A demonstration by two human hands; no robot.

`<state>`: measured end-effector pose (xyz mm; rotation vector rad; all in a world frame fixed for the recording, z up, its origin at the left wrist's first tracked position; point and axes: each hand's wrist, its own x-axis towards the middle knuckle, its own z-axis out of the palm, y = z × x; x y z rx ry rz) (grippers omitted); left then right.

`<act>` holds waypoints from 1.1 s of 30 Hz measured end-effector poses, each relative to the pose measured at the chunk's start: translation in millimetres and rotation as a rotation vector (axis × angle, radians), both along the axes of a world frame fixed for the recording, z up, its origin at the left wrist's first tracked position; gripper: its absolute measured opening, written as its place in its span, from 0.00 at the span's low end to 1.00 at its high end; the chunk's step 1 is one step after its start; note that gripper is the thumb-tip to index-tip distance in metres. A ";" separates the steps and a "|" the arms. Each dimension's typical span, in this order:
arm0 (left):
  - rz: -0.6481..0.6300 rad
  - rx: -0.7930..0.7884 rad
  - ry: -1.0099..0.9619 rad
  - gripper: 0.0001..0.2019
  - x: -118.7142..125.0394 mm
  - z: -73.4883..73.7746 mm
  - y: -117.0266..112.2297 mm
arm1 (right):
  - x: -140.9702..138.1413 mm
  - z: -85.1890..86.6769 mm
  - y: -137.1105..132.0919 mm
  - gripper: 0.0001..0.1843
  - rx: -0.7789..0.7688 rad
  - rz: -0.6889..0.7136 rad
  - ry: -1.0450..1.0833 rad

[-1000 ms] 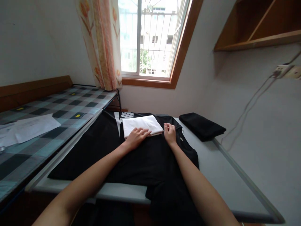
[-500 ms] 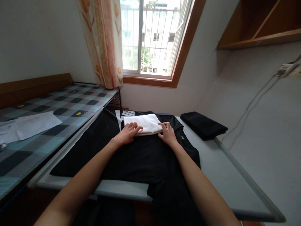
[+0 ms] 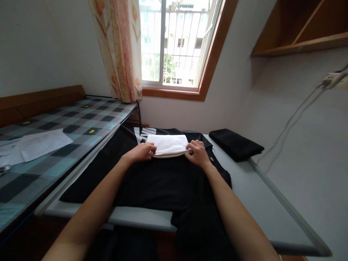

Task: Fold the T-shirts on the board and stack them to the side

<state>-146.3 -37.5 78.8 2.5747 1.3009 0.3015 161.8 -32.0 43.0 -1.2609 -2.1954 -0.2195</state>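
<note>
A folded white cloth [image 3: 168,145] lies on a black T-shirt [image 3: 154,185] that is spread across the table, its near part hanging over the front edge. My left hand [image 3: 143,150] pinches the cloth at its near left corner. At the near right corner, the fingers of my right hand [image 3: 197,152] are closed on the same cloth. The cloth's near edge bows slightly downward between both hands. White stripes on the shirt show behind my left hand.
A folded black cloth [image 3: 235,145] lies on the white table [image 3: 272,206] at the right, by the wall. Left of the table stands a bed with a checked mattress [image 3: 100,116] and papers [image 3: 40,143] on it. A window and a curtain [image 3: 122,50] are behind.
My left hand has moved left, from the top of the white cloth to its corner. My right hand has closed on the other corner. The cloth now lies straighter.
</note>
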 end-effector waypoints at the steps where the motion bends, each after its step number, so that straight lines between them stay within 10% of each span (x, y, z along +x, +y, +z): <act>1: 0.005 -0.056 -0.022 0.12 -1.6 -1.6 1.4 | 0.6 -0.2 -0.2 0.03 -0.029 0.037 -0.001; 7: 0.015 -0.212 -0.182 0.05 -7.4 -5.4 9.2 | -10.4 -4.5 -1.6 0.18 -0.092 0.033 0.044; 12: 0.115 0.207 -0.377 0.13 13.0 -13.1 8.0 | -33.0 -5.8 -4.7 0.17 -0.017 -0.020 0.043; 22: 0.097 0.035 -0.032 0.28 8.7 -54.9 22.0 | -44.7 -7.1 -9.5 0.17 -0.268 -0.146 -0.125; 33: -0.120 0.326 -0.070 0.32 11.1 -47.9 12.3 | -39.0 -11.8 -9.1 0.19 -0.298 -0.159 -0.167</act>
